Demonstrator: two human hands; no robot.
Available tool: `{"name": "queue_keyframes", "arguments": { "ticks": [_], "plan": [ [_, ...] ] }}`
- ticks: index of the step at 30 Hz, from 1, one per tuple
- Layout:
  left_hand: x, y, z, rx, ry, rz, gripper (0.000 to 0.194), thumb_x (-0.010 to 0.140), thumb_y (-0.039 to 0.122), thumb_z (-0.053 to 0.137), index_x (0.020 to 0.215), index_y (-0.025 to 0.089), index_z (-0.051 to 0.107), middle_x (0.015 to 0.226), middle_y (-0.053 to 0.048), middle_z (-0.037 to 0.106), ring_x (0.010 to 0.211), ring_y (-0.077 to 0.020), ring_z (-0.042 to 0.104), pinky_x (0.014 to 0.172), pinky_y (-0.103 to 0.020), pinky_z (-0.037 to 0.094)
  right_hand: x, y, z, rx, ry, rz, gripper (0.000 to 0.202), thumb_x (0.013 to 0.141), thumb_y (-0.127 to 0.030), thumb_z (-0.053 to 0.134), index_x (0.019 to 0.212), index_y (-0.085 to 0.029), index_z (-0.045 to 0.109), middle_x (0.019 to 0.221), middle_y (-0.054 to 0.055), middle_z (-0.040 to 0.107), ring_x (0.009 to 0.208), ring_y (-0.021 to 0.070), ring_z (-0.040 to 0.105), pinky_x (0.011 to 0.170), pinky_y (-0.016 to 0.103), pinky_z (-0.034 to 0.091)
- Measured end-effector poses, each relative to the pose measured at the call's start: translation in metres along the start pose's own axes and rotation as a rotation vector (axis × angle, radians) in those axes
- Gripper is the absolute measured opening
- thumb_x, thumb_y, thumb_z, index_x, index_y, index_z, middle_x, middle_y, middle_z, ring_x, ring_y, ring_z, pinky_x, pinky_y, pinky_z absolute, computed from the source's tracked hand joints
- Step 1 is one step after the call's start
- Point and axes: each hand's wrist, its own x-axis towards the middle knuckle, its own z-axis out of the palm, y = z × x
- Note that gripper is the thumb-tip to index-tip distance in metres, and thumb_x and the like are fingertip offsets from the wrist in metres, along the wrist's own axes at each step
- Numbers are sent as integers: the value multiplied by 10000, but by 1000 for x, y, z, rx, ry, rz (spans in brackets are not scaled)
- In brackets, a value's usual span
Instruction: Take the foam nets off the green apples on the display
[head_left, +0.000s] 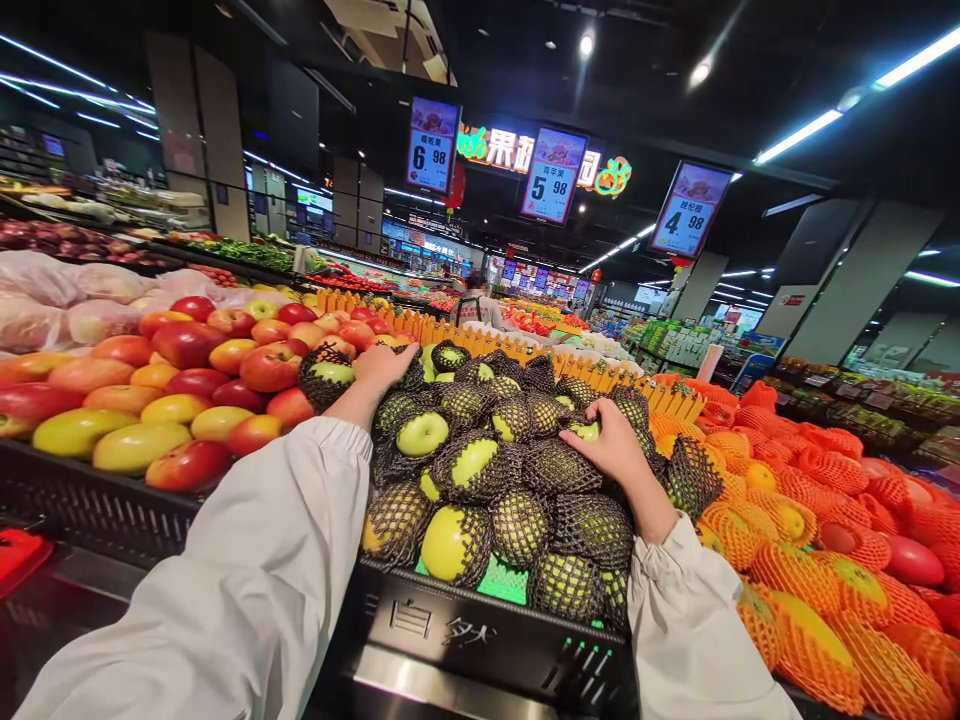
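A black crate (491, 610) holds a heap of green apples (474, 462), most wrapped in black foam nets. At the heap's far left edge, my left hand (381, 370) is closed over a netted green apple (409, 376), its fingers partly hidden. My right hand (616, 440) grips another netted green apple (586, 430) on the right side, thumb in front and fingers curled over the top. Both arms, in pale sleeves, reach across the crate. A single netted apple (327, 374) lies just left of my left wrist, beside the red fruit.
Red and yellow fruit (217, 372) is piled on the left. Fruit in orange nets (796, 575) and red nets (832, 460) fills the right. A yellow picket-style divider (495, 345) runs behind the apples. A person (474, 305) stands farther back, and price signs (553, 177) hang overhead.
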Motion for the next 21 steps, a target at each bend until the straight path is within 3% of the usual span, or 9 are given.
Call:
{"name": "queue_keyframes", "arguments": {
  "ticks": [3, 6, 10, 12, 16, 19, 21],
  "plan": [
    [-1, -2, 2, -36, 140, 82, 783, 908, 654, 335, 1277, 39, 648, 1446, -275, 539, 1300, -449, 530, 1081, -559, 420, 0, 0, 0, 11, 10, -2, 383, 728, -397, 696, 1011, -223, 504, 1014, 72, 592, 956, 279, 586, 873, 421, 482],
    [-3, -2, 4, -91, 259, 174, 721, 921, 589, 362, 1366, 65, 577, 1560, -236, 417, 1392, -419, 444, 1142, -559, 374, -2, -2, -1, -26, 3, -11, 444, 730, -376, 677, 1131, -208, 586, 1078, 96, 571, 1061, 310, 571, 972, 469, 474],
    [-6, 0, 3, -168, 312, 247, 767, 916, 564, 397, 1496, 61, 417, 1644, -214, 267, 1461, -409, 351, 1174, -576, 341, -5, -5, -4, -59, -39, 0, 364, 729, -399, 685, 1036, -204, 672, 1061, 99, 517, 1087, 315, 563, 1005, 473, 478],
    [-9, 2, 2, -201, 328, 269, 801, 922, 563, 390, 1533, 47, 347, 1666, -217, 202, 1487, -415, 305, 1176, -589, 335, -6, -7, -5, -51, -71, 14, 387, 718, -382, 693, 1063, -207, 666, 1144, 114, 509, 1111, 314, 576, 1013, 469, 479],
    [-12, 2, 0, -243, 391, 296, 828, 940, 553, 369, 1568, 24, 259, 1687, -220, 107, 1516, -403, 246, 1199, -572, 306, -6, -9, -6, -11, -101, 31, 381, 700, -343, 691, 1060, -237, 626, 1192, 94, 595, 1059, 295, 630, 963, 453, 501],
    [-11, 1, -1, -262, 411, 306, 814, 950, 541, 369, 1567, 21, 258, 1689, -218, 99, 1522, -392, 237, 1231, -546, 256, -4, -13, -5, 26, -30, 8, 355, 657, -304, 700, 992, -228, 607, 1063, 73, 670, 1007, 298, 642, 924, 444, 508],
    [-11, 0, -1, -279, 412, 310, 794, 954, 526, 373, 1563, 28, 265, 1688, -219, 101, 1533, -384, 214, 1244, -533, 229, -4, -15, -4, 82, 86, -9, 335, 646, -278, 700, 962, -224, 602, 1050, 76, 679, 1006, 291, 643, 920, 426, 509]
  ]
}}
